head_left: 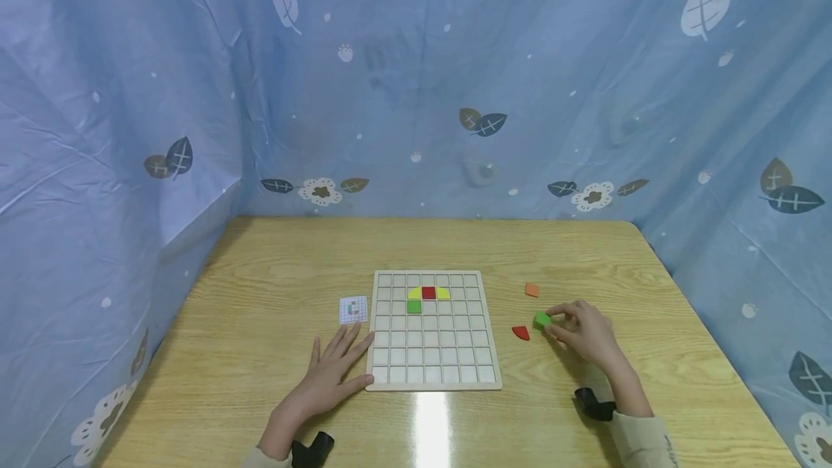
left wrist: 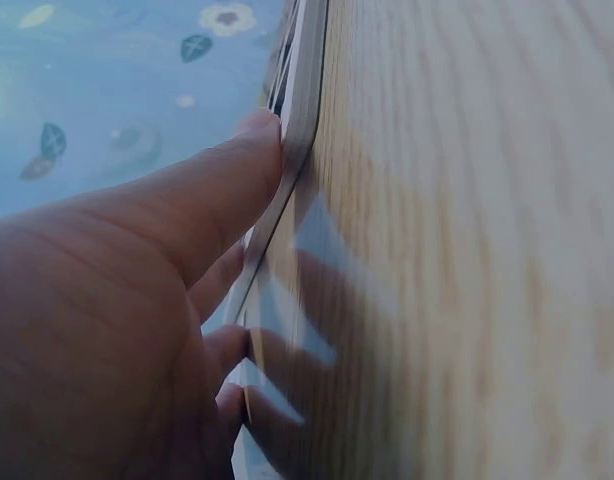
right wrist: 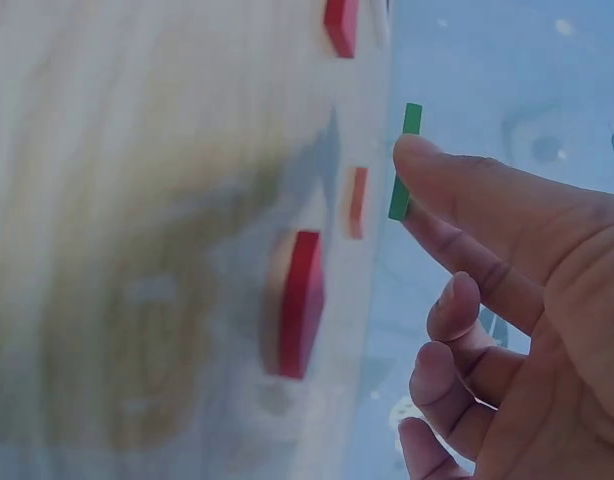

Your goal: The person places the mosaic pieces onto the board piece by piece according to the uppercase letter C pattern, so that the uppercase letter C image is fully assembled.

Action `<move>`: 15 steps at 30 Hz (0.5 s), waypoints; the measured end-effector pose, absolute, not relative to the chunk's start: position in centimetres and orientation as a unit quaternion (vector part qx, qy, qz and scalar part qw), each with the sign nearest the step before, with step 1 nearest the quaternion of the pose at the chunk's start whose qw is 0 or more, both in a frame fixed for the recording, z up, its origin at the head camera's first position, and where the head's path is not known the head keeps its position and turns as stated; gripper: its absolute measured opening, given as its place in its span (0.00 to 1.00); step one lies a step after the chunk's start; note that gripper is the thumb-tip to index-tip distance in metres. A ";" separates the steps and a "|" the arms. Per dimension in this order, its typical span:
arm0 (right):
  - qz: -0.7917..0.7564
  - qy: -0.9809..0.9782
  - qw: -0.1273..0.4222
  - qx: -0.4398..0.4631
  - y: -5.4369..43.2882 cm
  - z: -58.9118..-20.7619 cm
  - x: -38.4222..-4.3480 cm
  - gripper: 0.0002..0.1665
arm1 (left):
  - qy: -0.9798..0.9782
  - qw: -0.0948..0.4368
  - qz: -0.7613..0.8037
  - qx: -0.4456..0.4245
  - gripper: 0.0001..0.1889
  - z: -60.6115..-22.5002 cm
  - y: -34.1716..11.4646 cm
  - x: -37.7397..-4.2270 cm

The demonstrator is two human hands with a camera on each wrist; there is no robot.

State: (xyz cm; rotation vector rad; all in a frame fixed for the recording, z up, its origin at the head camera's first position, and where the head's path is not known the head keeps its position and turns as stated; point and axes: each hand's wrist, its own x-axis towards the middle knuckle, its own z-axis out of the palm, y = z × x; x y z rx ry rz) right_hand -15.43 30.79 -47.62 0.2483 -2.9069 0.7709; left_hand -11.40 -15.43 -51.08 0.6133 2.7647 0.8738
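Between thumb and fingertips, my right hand [head_left: 587, 333] pinches a green square tile [head_left: 542, 320], raised over the table to the right of the board. The right wrist view shows this green tile [right wrist: 405, 162] edge-on, above the tabletop. My left hand [head_left: 328, 375] lies with fingers spread at the left edge of the wooden grid board [head_left: 432, 375], its thumb and fingertips on the frame. On the board, a red square [head_left: 428, 293] sits between two yellow quarter-round pieces [head_left: 414, 294], and a green square [head_left: 414, 306] lies below the left yellow one.
A small printed pattern card [head_left: 353, 310] lies left of the board. To the right are an orange tile [head_left: 532, 289] and a red quarter-round piece [head_left: 521, 333]. Another red piece [right wrist: 301, 305] lies under the right hand. A blue curtain [head_left: 416, 92] surrounds the table.
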 end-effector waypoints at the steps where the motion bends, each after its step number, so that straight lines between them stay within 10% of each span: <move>1: 0.256 -0.960 0.068 0.086 30.6 -47.5 -15.5 0.15 | 0.929 0.089 0.293 0.206 0.35 -51.0 -15.4 -11.4; 15: 0.254 -0.951 0.127 0.123 27.8 -46.8 -17.0 0.14 | 0.928 0.071 0.300 0.207 0.35 -51.0 -15.4 -11.2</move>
